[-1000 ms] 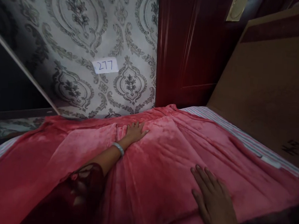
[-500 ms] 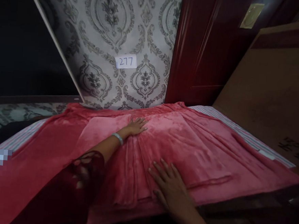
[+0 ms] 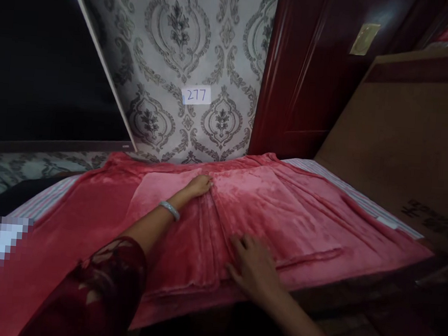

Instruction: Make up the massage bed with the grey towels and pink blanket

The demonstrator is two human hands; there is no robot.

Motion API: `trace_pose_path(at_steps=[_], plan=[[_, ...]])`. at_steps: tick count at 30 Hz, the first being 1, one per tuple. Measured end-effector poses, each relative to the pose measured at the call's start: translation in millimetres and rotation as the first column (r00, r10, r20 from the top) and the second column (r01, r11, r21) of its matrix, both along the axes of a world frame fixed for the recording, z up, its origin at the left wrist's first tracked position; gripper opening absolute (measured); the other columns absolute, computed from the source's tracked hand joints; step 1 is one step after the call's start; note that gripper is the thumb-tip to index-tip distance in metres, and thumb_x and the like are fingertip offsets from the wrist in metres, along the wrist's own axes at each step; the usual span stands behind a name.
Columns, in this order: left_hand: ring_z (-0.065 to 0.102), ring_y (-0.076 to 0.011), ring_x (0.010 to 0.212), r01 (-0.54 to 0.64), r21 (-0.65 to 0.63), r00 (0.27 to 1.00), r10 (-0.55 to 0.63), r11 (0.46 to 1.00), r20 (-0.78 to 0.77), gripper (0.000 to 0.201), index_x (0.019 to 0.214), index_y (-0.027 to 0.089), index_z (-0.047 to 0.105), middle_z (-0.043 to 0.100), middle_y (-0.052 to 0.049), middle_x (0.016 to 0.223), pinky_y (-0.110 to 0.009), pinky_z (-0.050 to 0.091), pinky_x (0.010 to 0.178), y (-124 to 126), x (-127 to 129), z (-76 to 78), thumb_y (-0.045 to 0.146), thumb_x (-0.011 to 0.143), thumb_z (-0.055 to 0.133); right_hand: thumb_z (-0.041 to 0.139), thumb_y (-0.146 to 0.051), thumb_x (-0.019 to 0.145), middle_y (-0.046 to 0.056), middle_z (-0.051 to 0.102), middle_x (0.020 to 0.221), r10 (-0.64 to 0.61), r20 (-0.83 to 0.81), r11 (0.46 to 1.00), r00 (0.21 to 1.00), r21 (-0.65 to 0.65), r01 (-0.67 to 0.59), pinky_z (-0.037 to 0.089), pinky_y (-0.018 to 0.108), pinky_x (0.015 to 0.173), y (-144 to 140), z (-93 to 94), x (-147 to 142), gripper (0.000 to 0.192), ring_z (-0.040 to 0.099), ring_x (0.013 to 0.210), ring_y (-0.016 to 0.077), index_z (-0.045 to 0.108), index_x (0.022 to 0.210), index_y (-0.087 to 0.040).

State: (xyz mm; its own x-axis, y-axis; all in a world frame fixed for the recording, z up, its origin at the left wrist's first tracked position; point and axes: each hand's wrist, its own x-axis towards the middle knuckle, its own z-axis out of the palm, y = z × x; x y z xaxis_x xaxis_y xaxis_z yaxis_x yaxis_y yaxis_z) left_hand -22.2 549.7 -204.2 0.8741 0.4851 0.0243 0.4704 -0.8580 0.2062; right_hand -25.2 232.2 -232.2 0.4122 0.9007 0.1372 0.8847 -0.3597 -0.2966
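While the plush red fleece blanket [image 3: 282,213] is spread over the striped pink-and-white mattress sheet [image 3: 345,189], with a fold ridge running from far centre toward the near edge, the left hand [image 3: 198,185] is laid at the far end of that ridge, fingers curled loosely on the pile, nothing gripped as far as can be seen. The right hand [image 3: 253,270] is pressed flat near the near edge, fingers spread and nothing pinched. Judged from this, the crease would be handled best if both palms were kept flat and drawn along the ridge together, so the soft pile is not bunched; the far end should be pinned while the near part is smoothed. A silver bangle [image 3: 169,210] is worn on the left wrist, above a dark red lace sleeve [image 3: 96,287]. A white paper label marked 277 [image 3: 197,95] is stuck on the grey damask-patterned wall [image 3: 178,57]. The left fingertips are partly sunk into the fold; the mattress under the blanket is hidden; the far-left area is too dark to read, a patch at near left is pixelated, and the brown cardboard panel [image 3: 402,139] at right is cut off.
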Motion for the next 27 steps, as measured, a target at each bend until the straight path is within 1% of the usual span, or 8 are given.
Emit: trace_pose_path(at_steps=[3,5,11,16,18,21,24,27], plan=[[0.065,-0.0208,0.110,-0.093,-0.018,0.996,0.093,0.995,0.006,0.030,0.117,0.015,0.065,0.068,-0.010,0.122,-0.042,0.051,0.100,10,16,2.3,0.036,0.100,0.052,0.058,-0.016,0.087,0.014,0.062,0.120,-0.031,0.003,0.995,0.999,-0.091,0.032,0.047,0.043,0.093,6,-5.2,-7,0.055,0.057,0.110,0.0306,0.056,0.142,-0.020],[0.066,-0.0214,0.107,-0.145,-0.039,0.989,0.145,0.989,-0.007,0.032,0.114,0.015,0.066,0.068,-0.009,0.118,-0.045,0.053,0.097,15,29,2.9,0.041,0.097,0.058,0.054,-0.010,0.084,0.014,0.063,0.117,-0.041,0.020,0.995,0.999,-0.095,0.043,0.047,0.042,0.091,7,-15.1,-7,0.060,0.058,0.107,0.0297,0.055,0.144,-0.021],[0.066,-0.0210,0.103,-0.215,-0.118,0.977,0.215,0.969,-0.014,0.029,0.112,0.015,0.066,0.068,-0.008,0.115,-0.043,0.056,0.092,30,67,6.8,0.037,0.094,0.065,0.052,-0.007,0.076,0.012,0.065,0.111,-0.056,0.106,0.990,0.993,0.137,0.042,0.049,0.039,0.084,4,-48.8,4,0.064,0.059,0.098,0.0280,0.060,0.137,-0.023],[0.065,-0.0218,0.107,-0.232,-0.172,0.957,0.257,0.957,0.138,0.032,0.120,0.015,0.063,0.065,-0.009,0.122,-0.043,0.056,0.093,40,86,11.2,0.036,0.096,0.062,0.049,-0.005,0.076,0.011,0.064,0.110,-0.034,0.185,0.953,0.982,0.302,-0.024,0.051,0.036,0.078,2,-60.6,23,0.070,0.059,0.097,0.0268,0.053,0.143,-0.025],[0.066,-0.0210,0.104,-0.247,-0.207,0.947,0.281,0.947,0.157,0.031,0.117,0.015,0.064,0.067,-0.009,0.118,-0.043,0.056,0.091,43,86,7.2,0.037,0.095,0.063,0.054,-0.007,0.078,0.011,0.064,0.109,-0.004,0.233,0.951,0.973,0.301,-0.068,0.050,0.037,0.077,8,-71.0,20,0.069,0.058,0.095,0.0277,0.053,0.144,-0.026],[0.067,-0.0198,0.097,-0.268,-0.276,0.941,0.313,0.923,0.131,0.028,0.108,0.014,0.067,0.069,-0.007,0.109,-0.040,0.057,0.088,46,81,-2.4,0.038,0.094,0.065,0.063,-0.011,0.077,0.011,0.065,0.101,-0.004,0.235,0.972,0.972,0.229,-0.051,0.050,0.038,0.074,17,-83.2,2,0.056,0.058,0.088,0.0275,0.063,0.131,-0.025],[0.067,-0.0178,0.091,-0.258,-0.354,0.936,0.323,0.899,0.140,0.026,0.104,0.013,0.067,0.069,-0.005,0.102,-0.038,0.058,0.083,50,76,-7.0,0.038,0.094,0.065,0.064,-0.012,0.078,0.009,0.066,0.103,0.059,0.105,0.981,0.993,0.177,-0.077,0.051,0.036,0.076,13,-69.4,-8,0.048,0.060,0.092,0.0268,0.066,0.124,-0.025],[0.066,-0.0159,0.075,-0.196,-0.444,0.933,0.306,0.874,0.190,0.022,0.090,0.012,0.069,0.069,-0.002,0.082,-0.033,0.056,0.073,52,74,-3.5,0.034,0.087,0.072,0.058,-0.017,0.084,0.008,0.070,0.109,0.170,-0.148,0.956,0.974,0.265,-0.127,0.053,0.034,0.082,-1,-31.7,13,0.037,0.065,0.096,0.0241,0.069,0.119,-0.026]])
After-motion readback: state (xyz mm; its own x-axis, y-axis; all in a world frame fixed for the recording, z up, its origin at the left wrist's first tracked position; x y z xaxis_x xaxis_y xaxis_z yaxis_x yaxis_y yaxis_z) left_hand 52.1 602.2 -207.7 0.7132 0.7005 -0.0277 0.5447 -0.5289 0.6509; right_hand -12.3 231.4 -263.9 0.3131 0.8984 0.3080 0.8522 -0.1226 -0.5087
